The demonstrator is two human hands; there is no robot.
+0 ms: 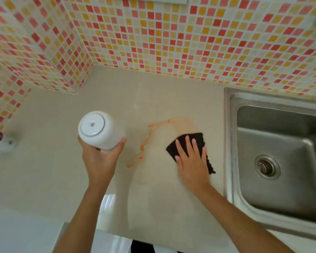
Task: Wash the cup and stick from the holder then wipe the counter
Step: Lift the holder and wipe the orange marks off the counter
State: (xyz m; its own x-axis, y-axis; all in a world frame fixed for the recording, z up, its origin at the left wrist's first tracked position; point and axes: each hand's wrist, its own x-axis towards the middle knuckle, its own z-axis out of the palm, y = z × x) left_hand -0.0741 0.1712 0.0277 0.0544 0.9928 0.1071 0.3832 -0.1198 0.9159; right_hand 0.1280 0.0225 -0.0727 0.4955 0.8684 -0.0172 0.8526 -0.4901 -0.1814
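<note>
The person is at the wiping stage, as far as I can judge. The right hand (191, 157) lies flat with fingers spread, pressing a dark cloth (199, 141) onto the counter (117, 92) close to its right edge, just beside the sink (274, 148). The left hand (100, 157) is curled round a white holder (98, 130), lifted clear of the counter toward its left side, with the round base turned up at us. An orange stain (144, 143) arcs across the middle of the counter between the two hands, its smeared trail running from near the cloth round toward the front. I cannot see the cup or the stick anywhere, so I cannot say where they have gone. The risk I see is the cloth dragging the orange liquid wider rather than lifting it, because it is small and covers only part of the arc. The holder is gripped near one end only, so it might slip if wet, and anything left inside could drip onto wiped surface. A sweep to the right could push the mess over the sink rim, which would do no harm. Counting up: two hands, one cloth, one holder, one sink with one drain (267, 167), one stain.
</note>
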